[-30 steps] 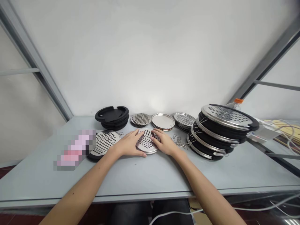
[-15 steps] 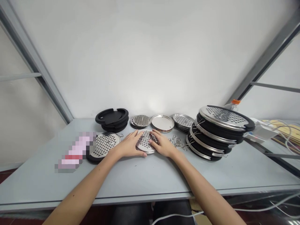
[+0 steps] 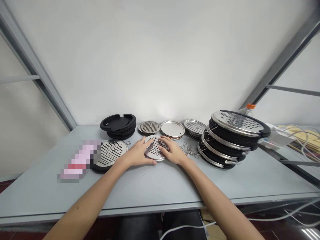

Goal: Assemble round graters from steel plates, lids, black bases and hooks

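Note:
Between my two hands, a round perforated metal disc (image 3: 155, 150) with a raised rim lies flat on the table. My left hand (image 3: 137, 153) wraps its left side, fingers at the far edge and thumb at the near rim. On the other side, my right hand (image 3: 173, 150) has its fingers along the far right rim and its thumb on the perforated top. Left of my left hand sits a perforated disc in a black holder (image 3: 95, 167), with a small metal clip (image 3: 128, 143) beside it. Several loose wire clips (image 3: 190, 151) lie right of my right hand.
Along the wall stand stacked black holders (image 3: 119, 124), small perforated discs (image 3: 149, 127), plain rimmed plates (image 3: 172, 128) and patterned discs (image 3: 195, 126). A tall stack of assembled units (image 3: 231, 141) leans at the right, before an orange-capped bottle (image 3: 250, 108). A pixelated pink item (image 3: 83, 156) lies left.
The view has shifted slightly. Both hands stay around the disc, with the right fingers a little more spread on it.

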The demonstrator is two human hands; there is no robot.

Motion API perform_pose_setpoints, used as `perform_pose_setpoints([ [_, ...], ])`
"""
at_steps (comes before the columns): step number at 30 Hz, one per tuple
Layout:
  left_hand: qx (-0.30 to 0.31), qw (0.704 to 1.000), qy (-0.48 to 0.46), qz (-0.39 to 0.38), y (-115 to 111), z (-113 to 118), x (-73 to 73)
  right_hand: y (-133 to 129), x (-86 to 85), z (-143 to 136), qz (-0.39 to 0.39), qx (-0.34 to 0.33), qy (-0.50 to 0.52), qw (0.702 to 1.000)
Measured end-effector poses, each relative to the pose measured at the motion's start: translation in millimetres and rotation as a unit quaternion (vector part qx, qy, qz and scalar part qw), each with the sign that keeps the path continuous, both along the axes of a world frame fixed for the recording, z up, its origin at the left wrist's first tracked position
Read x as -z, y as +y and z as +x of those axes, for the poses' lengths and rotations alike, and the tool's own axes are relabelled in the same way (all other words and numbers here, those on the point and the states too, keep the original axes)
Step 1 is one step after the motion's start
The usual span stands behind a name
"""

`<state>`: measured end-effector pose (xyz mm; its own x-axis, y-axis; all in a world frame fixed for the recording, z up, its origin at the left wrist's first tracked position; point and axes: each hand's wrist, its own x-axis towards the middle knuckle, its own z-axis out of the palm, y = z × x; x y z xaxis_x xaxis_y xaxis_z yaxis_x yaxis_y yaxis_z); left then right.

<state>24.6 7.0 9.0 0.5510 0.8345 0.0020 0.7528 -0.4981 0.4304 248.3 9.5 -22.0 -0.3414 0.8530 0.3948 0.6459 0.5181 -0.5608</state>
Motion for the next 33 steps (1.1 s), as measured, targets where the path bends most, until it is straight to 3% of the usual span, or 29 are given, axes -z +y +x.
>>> perform_pose_setpoints([
  [12,0.012,0.998,0.063,-0.008,-3.4,2.0,4.0,2.8,6.1,1.0,0.019,-0.001,-0.042,0.999],
  [23,0.020,0.997,0.079,0.011,-4.9,10.2,16.6,3.2,12.8,-3.4,0.036,-0.002,-0.127,0.991],
  [28,0.007,0.996,0.078,0.042,-7.7,14.2,13.5,2.7,8.9,-4.5,0.028,0.003,-0.065,0.997],
  [33,-0.009,0.995,0.058,0.081,-7.2,16.0,7.2,7.0,-0.3,1.5,-0.048,-0.001,0.066,0.997],
])
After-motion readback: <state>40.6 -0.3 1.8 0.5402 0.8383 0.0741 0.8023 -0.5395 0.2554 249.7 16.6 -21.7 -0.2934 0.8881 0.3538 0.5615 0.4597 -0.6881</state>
